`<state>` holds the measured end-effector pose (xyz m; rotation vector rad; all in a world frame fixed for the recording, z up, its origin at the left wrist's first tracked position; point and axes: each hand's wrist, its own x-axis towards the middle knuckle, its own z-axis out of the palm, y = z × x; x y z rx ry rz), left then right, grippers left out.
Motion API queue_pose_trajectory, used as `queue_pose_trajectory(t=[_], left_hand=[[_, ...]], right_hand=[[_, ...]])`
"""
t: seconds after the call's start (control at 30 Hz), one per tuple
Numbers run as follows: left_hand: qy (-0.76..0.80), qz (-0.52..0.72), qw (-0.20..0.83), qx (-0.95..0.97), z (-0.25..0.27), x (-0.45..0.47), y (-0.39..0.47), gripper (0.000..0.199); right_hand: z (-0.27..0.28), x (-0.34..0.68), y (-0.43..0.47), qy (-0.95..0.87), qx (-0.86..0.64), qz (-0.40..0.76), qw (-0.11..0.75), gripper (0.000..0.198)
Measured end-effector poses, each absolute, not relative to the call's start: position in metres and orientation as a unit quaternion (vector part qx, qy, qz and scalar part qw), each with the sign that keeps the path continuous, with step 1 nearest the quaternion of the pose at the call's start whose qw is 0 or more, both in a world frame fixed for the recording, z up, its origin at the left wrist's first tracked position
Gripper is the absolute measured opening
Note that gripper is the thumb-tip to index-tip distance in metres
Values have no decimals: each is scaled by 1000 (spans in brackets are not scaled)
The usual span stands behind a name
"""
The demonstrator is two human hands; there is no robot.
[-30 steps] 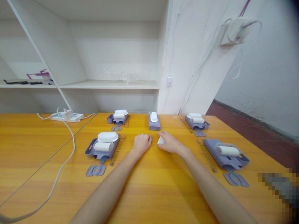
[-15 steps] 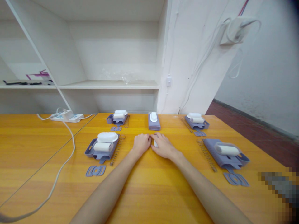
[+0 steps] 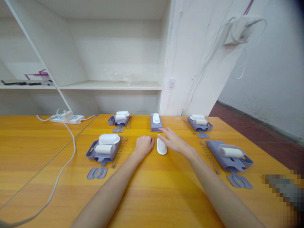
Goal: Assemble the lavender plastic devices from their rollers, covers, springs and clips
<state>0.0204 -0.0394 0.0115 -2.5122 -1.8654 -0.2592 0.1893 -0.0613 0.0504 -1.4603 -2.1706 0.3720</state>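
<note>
My left hand (image 3: pixel 144 144) rests on the wooden table, its fingers curled into a loose fist with nothing showing in it. Just right of it lies a white oval ribbed piece (image 3: pixel 161 147) on the tabletop. My right hand (image 3: pixel 174 141) is stretched out beside that piece, fingers apart, the thumb near or over its upper edge; whether they touch I cannot tell. Beyond the fingertips is a purple-grey box-shaped case (image 3: pixel 156 127), with another white ribbed oval piece (image 3: pixel 156 118) on top of it. The index finger reaches close to the case's front corner.
Purple-grey sets with white rollers stand at left (image 3: pixel 104 149), far left (image 3: pixel 121 117), right (image 3: pixel 231 152) and far right (image 3: pixel 199 122). Metal springs (image 3: pixel 120 152) and flat slotted purple plates (image 3: pixel 97 173) lie by them. A power strip (image 3: pixel 67 117) with its white cable crosses the left side.
My right hand has opened and shifted right and slightly away from my left fist, uncovering the white oval piece on the table. My left hand has stayed put.
</note>
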Motion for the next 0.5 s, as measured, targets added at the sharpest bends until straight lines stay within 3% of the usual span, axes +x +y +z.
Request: queue_pose_trajectory(t=[0.2,0.5], left_hand=[[-593,-82,1,-801,11,20,-39,43],[-599,-78,-2,-797,12,19,-39,44]], right_hand=[[81,213,-66,-776,-565,124,251,48],[116,276,-75,-711,-676,22,192,53]])
